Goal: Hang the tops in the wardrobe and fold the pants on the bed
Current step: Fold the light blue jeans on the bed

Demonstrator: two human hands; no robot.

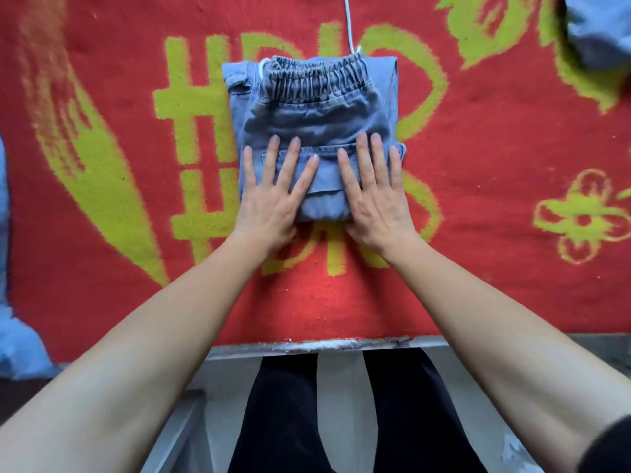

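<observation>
While my left hand (269,203) and right hand (375,203) lie flat on the folded jeans (314,110), fingers (293,158) straight and spread, gripping nothing, I judge the risk is the stack springing open when the pressure lifts (thick denim resists creases), or skewing on the fuzzy red blanket (478,268) covering the bed (324,346). More blue cloth (601,29) lies far right, and a white cord (349,22) lies beyond the waistband.
</observation>
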